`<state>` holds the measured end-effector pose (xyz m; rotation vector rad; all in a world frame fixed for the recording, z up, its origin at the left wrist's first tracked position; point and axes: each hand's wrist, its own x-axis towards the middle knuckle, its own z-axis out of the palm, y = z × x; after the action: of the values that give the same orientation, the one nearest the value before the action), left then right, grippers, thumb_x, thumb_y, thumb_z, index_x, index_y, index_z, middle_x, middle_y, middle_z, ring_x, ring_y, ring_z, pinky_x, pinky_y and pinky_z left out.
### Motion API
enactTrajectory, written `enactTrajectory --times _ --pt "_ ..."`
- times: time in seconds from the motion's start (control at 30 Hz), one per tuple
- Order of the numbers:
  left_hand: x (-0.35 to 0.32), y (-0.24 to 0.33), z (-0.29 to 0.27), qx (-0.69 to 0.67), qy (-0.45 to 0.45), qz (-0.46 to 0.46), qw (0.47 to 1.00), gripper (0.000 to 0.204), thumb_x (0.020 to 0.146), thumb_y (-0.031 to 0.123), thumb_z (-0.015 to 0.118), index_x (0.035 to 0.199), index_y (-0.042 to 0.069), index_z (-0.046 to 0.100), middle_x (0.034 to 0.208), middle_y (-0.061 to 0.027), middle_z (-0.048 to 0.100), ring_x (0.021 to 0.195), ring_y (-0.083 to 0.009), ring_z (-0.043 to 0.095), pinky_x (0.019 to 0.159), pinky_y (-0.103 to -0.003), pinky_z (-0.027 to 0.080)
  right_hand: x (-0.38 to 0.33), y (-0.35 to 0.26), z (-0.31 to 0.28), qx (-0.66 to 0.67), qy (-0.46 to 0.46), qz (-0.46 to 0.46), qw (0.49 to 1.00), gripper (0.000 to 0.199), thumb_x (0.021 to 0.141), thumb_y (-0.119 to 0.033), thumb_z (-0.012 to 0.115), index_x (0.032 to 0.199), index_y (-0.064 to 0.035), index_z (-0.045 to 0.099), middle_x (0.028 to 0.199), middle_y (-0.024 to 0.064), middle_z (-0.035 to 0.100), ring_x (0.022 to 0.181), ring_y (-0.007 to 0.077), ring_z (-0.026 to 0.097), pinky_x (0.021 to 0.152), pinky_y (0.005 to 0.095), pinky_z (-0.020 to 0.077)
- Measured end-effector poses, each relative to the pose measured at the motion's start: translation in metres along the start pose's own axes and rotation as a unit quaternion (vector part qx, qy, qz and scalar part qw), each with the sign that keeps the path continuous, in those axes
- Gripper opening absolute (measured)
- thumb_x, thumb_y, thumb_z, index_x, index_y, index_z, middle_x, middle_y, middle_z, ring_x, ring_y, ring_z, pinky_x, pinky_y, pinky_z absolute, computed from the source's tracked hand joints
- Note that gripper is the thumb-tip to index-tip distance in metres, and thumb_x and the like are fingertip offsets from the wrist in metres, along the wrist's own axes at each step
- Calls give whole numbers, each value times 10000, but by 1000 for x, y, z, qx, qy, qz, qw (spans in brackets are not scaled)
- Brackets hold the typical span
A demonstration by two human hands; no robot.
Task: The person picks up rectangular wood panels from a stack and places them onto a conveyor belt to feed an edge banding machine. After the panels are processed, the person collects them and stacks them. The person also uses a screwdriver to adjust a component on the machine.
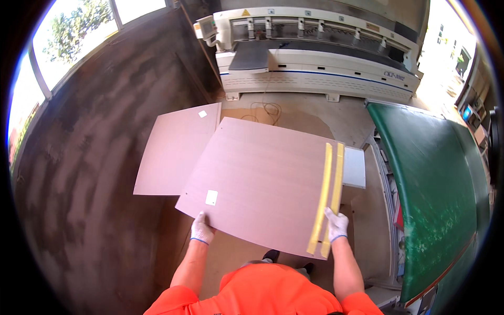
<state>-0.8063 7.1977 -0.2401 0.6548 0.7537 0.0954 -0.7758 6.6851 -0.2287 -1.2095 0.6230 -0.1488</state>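
Note:
A large pinkish wood-grain panel (257,173) is held out in front of me, slightly tilted. My left hand (201,230), in a white glove with a blue cuff, grips its near edge with the thumb on top. At the right edge my gloved right hand (337,224) clasps the panel, thumb lying over the tape. Two yellow tape strips (321,199) run along that right side. A white label (211,197) sticks to the panel near my left hand. Fingers under the board are hidden. Partly behind it lies a second pinkish panel (176,149) with a small white label.
A long white machine (320,79) with a grey side table (249,56) stands at the back. To the right is a green-covered table (433,184). A white board (354,167) shows beyond the held panel. A dark wall (100,157) closes the left; cable coils (268,110) lie on the floor.

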Motion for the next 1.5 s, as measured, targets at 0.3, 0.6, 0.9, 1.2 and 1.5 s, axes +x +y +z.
enactTrajectory --times 0.3,0.6,0.9,1.2,1.5 --pt "-69 -77 -40 55 -105 -156 981 381 1131 287 527 1423 43 548 1235 -175 692 1020 -356 721 809 -503 620 -87 140 218 -24 -132 193 972 394 951 -319 851 1077 11 678 958 88 718 777 207 665 745 380 572" --pt "17 73 -201 -216 127 191 949 459 1110 310 579 1470 39 493 1456 -175 572 1274 -355 614 1060 -581 546 -20 155 268 193 -207 337 898 413 1014 -225 737 1370 -47 627 1380 189 643 1308 402 626 1096 638 513" --pt "84 233 -118 26 174 276 945 710 982 -34 579 1613 157 317 1422 -172 598 1183 -354 686 869 -566 644 -106 109 390 3 -393 387 834 345 1029 -219 730 1300 -19 654 1177 202 729 977 310 763 768 413 656" --pt "176 124 -70 206 273 247 907 1127 904 70 798 1675 -21 -21 1550 -260 489 1326 -325 597 1092 -456 528 -102 96 310 -316 -386 341 797 241 1070 -304 685 1016 -72 650 823 24 650 639 123 619 488 257 475" --pt "203 140 -21 257 263 210 906 1101 874 36 833 1626 -106 41 1534 -278 514 1326 -332 617 1129 -421 525 -62 142 139 -303 -264 379 833 189 998 -258 789 996 -93 697 779 12 655 558 112 570 447 254 415"
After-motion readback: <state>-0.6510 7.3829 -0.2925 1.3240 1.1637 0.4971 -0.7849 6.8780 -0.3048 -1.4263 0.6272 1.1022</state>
